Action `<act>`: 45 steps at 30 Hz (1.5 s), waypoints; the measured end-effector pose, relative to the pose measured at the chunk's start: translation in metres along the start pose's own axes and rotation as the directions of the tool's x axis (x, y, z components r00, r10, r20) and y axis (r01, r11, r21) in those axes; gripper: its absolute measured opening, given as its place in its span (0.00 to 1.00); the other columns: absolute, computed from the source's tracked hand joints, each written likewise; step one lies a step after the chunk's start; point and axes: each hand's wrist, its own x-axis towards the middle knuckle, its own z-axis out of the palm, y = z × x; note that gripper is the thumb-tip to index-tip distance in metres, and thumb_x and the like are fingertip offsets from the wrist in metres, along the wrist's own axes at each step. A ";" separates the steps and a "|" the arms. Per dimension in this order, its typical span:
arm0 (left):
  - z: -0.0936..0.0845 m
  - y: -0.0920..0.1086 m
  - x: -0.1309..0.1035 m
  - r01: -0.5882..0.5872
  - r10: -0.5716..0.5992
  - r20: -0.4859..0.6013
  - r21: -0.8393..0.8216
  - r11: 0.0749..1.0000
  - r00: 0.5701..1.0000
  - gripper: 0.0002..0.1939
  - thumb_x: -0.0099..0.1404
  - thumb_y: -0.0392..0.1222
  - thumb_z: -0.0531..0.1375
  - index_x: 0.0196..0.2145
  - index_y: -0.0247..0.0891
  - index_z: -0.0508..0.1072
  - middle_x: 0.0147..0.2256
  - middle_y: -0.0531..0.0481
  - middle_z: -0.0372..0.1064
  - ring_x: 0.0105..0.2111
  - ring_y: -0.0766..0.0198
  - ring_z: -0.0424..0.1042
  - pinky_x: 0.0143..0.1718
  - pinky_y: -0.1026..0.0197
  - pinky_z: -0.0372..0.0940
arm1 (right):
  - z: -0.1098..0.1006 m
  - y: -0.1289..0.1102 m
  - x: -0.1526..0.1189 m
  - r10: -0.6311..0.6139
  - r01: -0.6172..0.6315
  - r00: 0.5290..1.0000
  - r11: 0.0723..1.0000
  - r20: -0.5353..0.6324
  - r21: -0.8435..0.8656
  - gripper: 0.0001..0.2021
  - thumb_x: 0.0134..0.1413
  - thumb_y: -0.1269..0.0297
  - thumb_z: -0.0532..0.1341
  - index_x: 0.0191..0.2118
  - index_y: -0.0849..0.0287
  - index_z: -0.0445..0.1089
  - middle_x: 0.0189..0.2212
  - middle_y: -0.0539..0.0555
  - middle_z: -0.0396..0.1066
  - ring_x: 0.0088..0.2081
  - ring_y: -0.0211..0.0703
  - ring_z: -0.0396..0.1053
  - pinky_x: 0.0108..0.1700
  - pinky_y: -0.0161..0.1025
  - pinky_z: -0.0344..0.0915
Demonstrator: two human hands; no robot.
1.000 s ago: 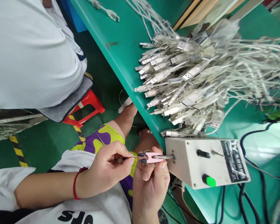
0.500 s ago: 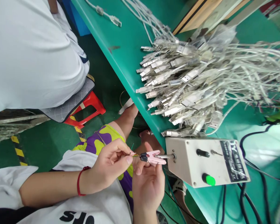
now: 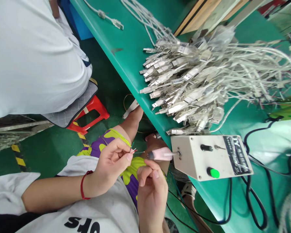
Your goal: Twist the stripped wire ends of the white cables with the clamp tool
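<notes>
My left hand, with a red cord on its wrist, pinches the ends of thin coloured wires, red and green among them. A thin strand runs from these fingertips to the dark tip of a pink clip. The clip sits on the metal shaft of a white box-shaped machine and looks smeared by rotation. Just below the clip, my right hand is palm up, fingers loosely bent and apart, holding nothing. The rest of the wires is hidden in my left hand.
A large pile of clear USB cables covers the green table beyond the machine. Black power cords trail at right. A person in a white shirt sits at left on a red stool.
The pink clip has gone from a sharp, spread shape to a spinning blur. My right hand has drawn down and away from it. My left hand has shifted slightly left, still pinching the wires.
</notes>
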 end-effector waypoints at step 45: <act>0.001 0.018 0.012 -0.360 0.314 0.183 0.345 0.867 0.932 0.08 0.70 0.28 0.65 0.40 0.40 0.78 0.31 0.53 0.78 0.25 0.69 0.73 0.27 0.70 0.68 | 0.020 -0.027 0.026 -0.036 0.043 0.998 0.991 -0.057 0.127 0.18 0.67 0.48 0.71 0.52 0.55 0.83 0.22 0.46 0.70 0.20 0.34 0.57 0.28 0.35 0.60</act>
